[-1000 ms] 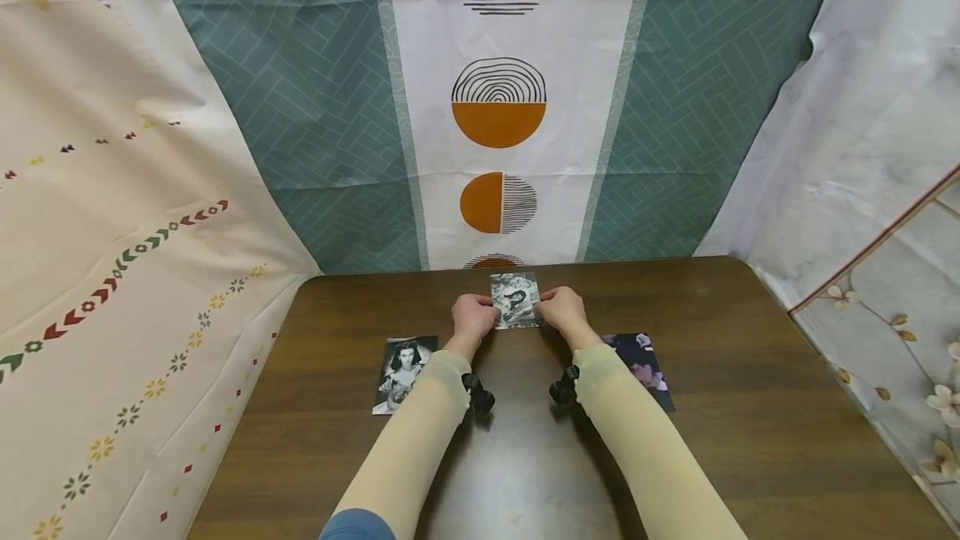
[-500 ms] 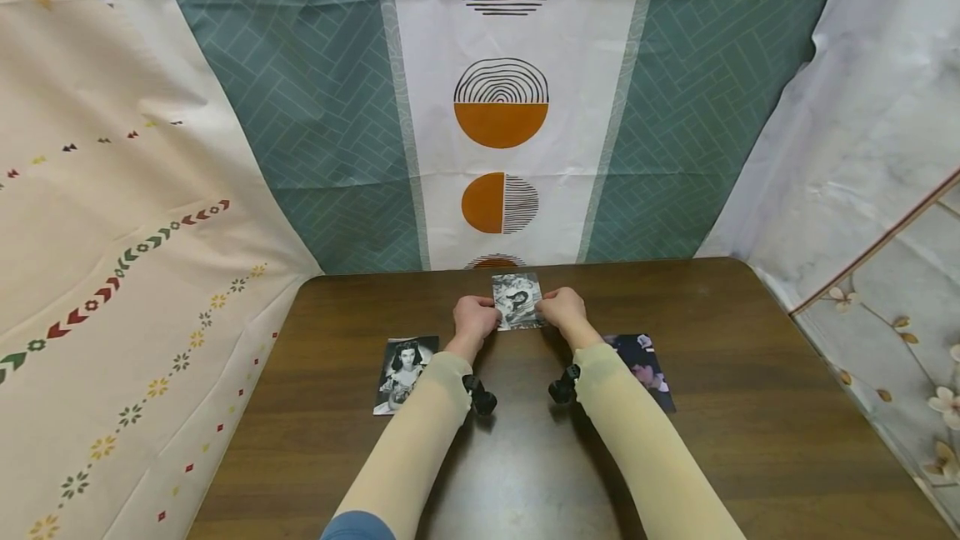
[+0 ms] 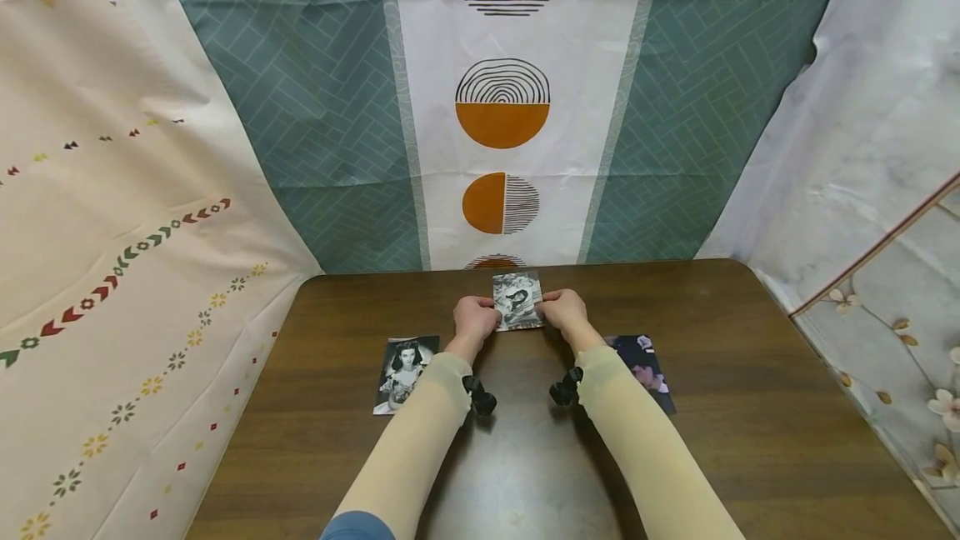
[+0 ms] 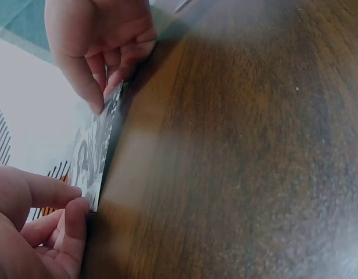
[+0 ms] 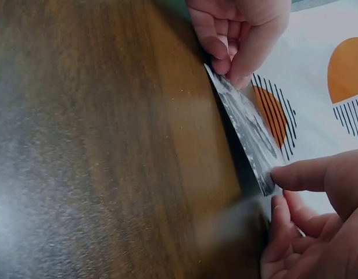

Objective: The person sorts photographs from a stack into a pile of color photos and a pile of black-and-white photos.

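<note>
Near the table's far edge, a black-and-white photo print (image 3: pixel 517 301) is held between both hands. My left hand (image 3: pixel 475 319) pinches its left side between thumb and fingers; the left wrist view shows this hand (image 4: pixel 42 224) close up. On the opposite side, my right hand (image 3: pixel 564 311) pinches the print the same way, as the right wrist view shows with the hand (image 5: pixel 321 215) at lower right. A dark shadow lies along the print's near edge (image 5: pixel 240 131), which looks slightly raised from the wood.
Another black-and-white photo (image 3: pixel 405 373) lies on the brown wooden table (image 3: pixel 517 473), partly behind the left forearm. A dark photo with pink flowers (image 3: pixel 643 369) lies partly under the right forearm's line of sight. Patterned cloth (image 3: pixel 345 107) hangs behind the table and along both sides.
</note>
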{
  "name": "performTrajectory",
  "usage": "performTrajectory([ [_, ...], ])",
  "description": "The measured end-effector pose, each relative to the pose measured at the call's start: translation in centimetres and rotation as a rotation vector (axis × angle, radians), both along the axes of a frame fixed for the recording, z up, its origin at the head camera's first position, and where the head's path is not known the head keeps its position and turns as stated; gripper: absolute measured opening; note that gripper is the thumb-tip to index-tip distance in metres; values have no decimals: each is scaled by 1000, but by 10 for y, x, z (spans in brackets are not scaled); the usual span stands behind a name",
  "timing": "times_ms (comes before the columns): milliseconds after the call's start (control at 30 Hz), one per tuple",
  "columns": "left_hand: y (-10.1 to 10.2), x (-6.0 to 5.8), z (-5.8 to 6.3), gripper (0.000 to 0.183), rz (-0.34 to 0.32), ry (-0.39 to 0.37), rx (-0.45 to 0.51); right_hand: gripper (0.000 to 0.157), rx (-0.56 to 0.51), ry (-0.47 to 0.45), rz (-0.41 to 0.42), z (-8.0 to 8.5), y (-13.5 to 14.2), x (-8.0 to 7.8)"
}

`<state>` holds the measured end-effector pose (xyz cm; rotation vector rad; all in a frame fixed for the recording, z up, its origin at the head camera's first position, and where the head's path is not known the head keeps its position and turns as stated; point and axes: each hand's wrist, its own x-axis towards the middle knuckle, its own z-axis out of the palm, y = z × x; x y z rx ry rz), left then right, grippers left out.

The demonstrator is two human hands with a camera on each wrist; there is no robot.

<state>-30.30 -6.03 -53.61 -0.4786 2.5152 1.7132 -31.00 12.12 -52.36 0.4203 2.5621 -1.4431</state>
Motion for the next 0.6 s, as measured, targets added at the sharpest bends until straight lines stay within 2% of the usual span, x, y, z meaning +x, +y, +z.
performTrajectory([
  [300,-1,3,-1,37,5,28,7,36,-94,57,-13,-5,0,11],
  [600,-1,2,-5,37,0,31,10,37,-74,111,0,-9,0,21],
])
